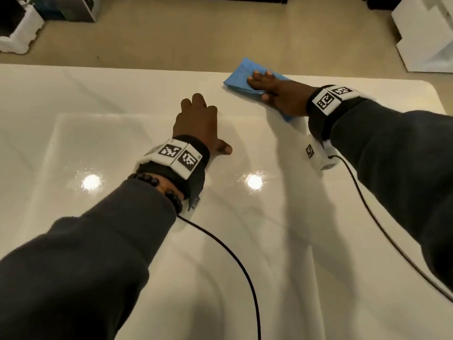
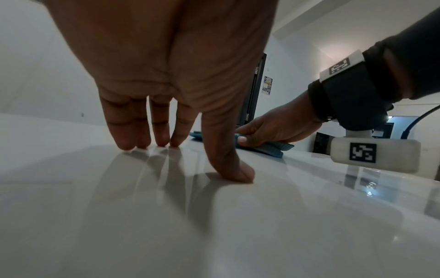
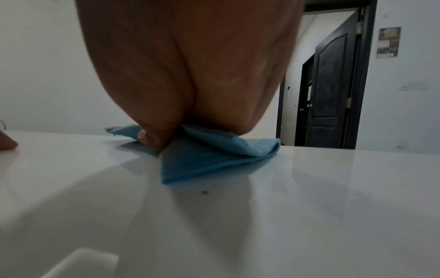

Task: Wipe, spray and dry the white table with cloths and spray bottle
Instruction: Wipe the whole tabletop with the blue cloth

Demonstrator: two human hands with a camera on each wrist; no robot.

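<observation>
The glossy white table [image 1: 98, 143] fills the head view. A folded blue cloth [image 1: 236, 77] lies near the table's far edge, right of centre. My right hand [image 1: 259, 82] presses flat on the cloth with straight fingers, the thumb at its near side. In the right wrist view the cloth [image 3: 214, 156] bunches out from under the palm [image 3: 190, 65]. My left hand [image 1: 198, 121] is propped on the bare table left of the cloth and holds nothing. Its fingertips [image 2: 161, 143] and thumb touch the surface [image 2: 214, 225]. No spray bottle is in view.
White foam blocks stand on the beige floor beyond the table at the far left [image 1: 19, 28] and far right [image 1: 426, 33]. Black cables [image 1: 232, 253] trail from both wrists across the near tabletop. A dark door [image 3: 331, 84] is behind the table.
</observation>
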